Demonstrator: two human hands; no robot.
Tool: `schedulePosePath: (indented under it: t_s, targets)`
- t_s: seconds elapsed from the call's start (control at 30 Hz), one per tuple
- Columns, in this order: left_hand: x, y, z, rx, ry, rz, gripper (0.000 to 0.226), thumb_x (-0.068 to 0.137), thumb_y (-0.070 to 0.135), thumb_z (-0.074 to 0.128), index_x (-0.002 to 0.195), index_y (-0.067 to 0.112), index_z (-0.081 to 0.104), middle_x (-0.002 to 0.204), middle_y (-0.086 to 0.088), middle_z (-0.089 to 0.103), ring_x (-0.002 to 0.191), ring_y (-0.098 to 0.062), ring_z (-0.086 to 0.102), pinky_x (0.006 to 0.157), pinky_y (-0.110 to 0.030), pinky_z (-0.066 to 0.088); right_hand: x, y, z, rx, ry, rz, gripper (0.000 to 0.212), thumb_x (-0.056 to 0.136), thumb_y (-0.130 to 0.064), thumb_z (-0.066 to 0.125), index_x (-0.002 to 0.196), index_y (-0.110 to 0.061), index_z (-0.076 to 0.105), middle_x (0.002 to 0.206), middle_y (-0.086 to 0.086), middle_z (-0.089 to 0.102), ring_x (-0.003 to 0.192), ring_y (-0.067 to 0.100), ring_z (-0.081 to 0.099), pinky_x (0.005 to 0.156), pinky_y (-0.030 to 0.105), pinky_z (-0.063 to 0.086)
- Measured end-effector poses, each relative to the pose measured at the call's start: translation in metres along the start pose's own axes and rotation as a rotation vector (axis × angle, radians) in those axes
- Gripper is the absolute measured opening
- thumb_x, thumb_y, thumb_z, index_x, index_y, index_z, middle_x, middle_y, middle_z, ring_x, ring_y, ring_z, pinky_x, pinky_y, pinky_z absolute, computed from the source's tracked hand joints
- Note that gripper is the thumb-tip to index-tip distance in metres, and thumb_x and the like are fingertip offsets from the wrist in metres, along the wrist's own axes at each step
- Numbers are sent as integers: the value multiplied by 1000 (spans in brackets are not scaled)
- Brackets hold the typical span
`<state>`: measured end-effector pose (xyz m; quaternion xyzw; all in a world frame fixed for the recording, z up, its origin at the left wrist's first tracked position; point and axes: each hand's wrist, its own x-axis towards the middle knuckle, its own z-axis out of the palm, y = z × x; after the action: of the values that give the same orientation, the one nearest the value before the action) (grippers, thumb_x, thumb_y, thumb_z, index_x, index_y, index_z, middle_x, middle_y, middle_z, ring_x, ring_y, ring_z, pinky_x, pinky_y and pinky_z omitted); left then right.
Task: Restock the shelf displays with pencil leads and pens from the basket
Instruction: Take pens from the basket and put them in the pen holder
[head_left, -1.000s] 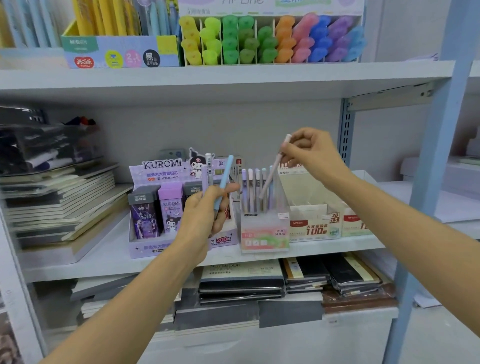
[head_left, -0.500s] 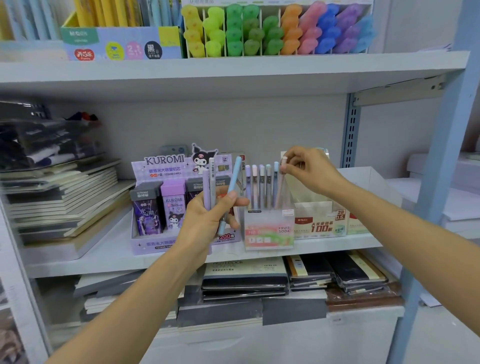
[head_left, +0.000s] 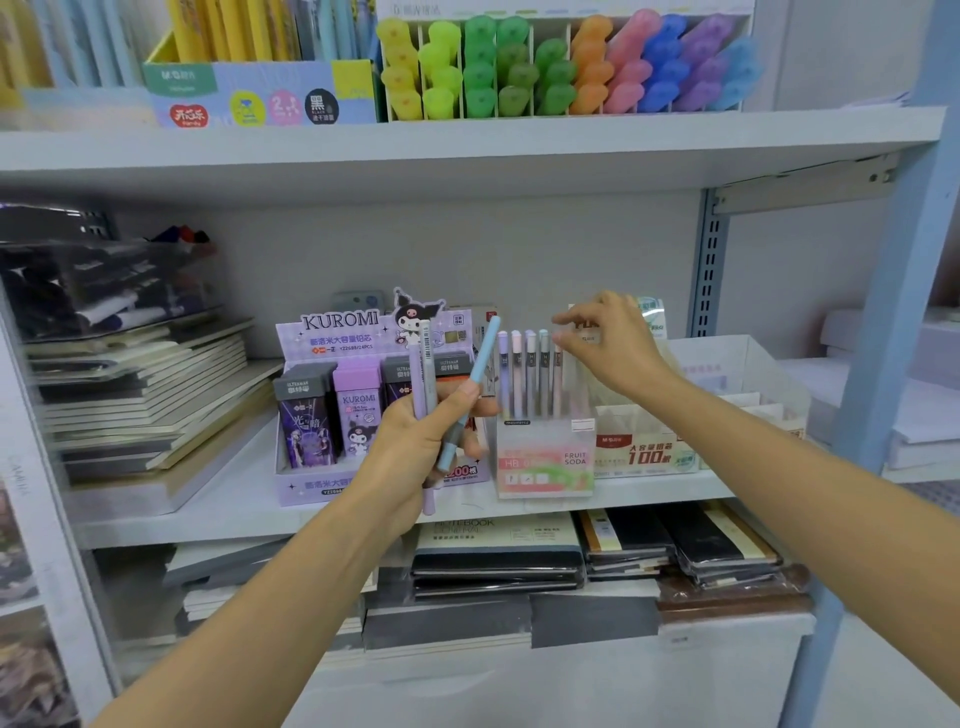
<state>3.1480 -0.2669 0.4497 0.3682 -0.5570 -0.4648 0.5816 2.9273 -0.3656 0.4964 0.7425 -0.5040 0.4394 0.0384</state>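
Observation:
My left hand (head_left: 415, 441) grips three pens in front of the middle shelf: a blue pen (head_left: 480, 358) leaning right, a grey pen (head_left: 427, 353) and a purple pen (head_left: 417, 384) held upright. A clear pen holder (head_left: 545, 457) labelled FRUIT SODA stands on the shelf with several pastel pens (head_left: 530, 374) upright in it. Just above its right end hovers my right hand (head_left: 613, 348), fingers loosely spread and holding nothing, beside a pink pen (head_left: 557, 369) standing in the holder. The purple Kuromi display (head_left: 337, 332) to the left holds boxes of pencil leads (head_left: 357, 410). The basket is out of view.
A white lead box (head_left: 644, 452) marked 100 sits right of the holder, with a white carton (head_left: 748, 364) behind it. Stacked notebooks (head_left: 145, 395) fill the shelf's left side and the shelf below (head_left: 498, 551). Highlighters (head_left: 561, 67) line the top shelf. A blue upright (head_left: 893, 322) stands at right.
My right hand lowered the pink pen into the clear holder and let go of it; its fingers are now spread above the pen tops. The left hand kept its three pens.

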Motion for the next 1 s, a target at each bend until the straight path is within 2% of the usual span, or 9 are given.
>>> schedulePosePath:
  t_s: [0.07,0.2,0.27,0.4,0.47,0.57,0.77,0.83,1.0]
  targets:
    - [-2,1,0,45,-2,-8,20,75,46,70,77,26,74,75,-5,71,46,-8,55,35,-17,28,-7,-14,-9,221,-12,-23,33,94,-36,59,124,-22,63,109,-1,59,91,12,57,84,29,51]
    - [-6,5,3,131,-20,-24,21,78,45,69,66,28,74,51,-4,58,38,-9,43,35,-18,27,-22,-42,-23,760,-357,-50,31,91,-25,65,122,-18,64,103,10,70,81,16,70,71,22,55]
    - [-9,9,3,133,-47,-39,21,78,44,70,72,24,74,53,-3,59,36,-8,39,34,-17,26,-26,-48,-25,775,-427,-83,21,88,-15,69,108,-11,72,94,12,72,78,14,68,71,19,54]
    - [-16,22,-5,-58,-61,-27,43,69,26,77,107,7,70,82,-4,73,45,-6,50,33,-13,28,-29,-43,-32,886,-313,11,13,86,-12,69,97,-8,74,81,6,71,71,12,64,68,19,55]
    - [-18,28,-8,-118,-16,14,40,67,15,77,105,5,71,89,-7,74,46,-5,50,32,-13,27,-33,-39,-35,877,-326,43,14,86,-14,68,96,-7,73,78,5,70,68,12,62,64,17,54]
    - [-21,33,-6,-159,84,75,27,68,15,74,94,10,75,76,-5,68,44,-6,47,31,-13,24,-46,-41,-31,807,-493,23,14,87,-14,67,97,-4,71,80,8,72,66,15,65,62,19,55]
    - [-31,34,2,-119,167,143,18,79,16,72,97,12,72,57,4,63,43,-4,51,33,-13,26,-64,-53,-23,846,-799,-24,11,92,-17,63,96,-10,71,88,9,74,81,21,72,70,23,57]
    - [-33,35,3,-79,172,164,12,81,15,72,92,12,71,57,2,64,41,-5,51,33,-13,26,-62,-58,-24,804,-766,-59,16,93,-20,62,99,-8,71,89,7,74,82,20,71,72,23,57]
    - [-31,34,7,27,192,191,9,79,13,77,86,13,72,61,-4,67,40,-10,48,37,-15,35,-49,-79,-26,853,-416,-79,24,91,-26,64,108,-9,68,88,4,73,81,16,69,68,25,56]
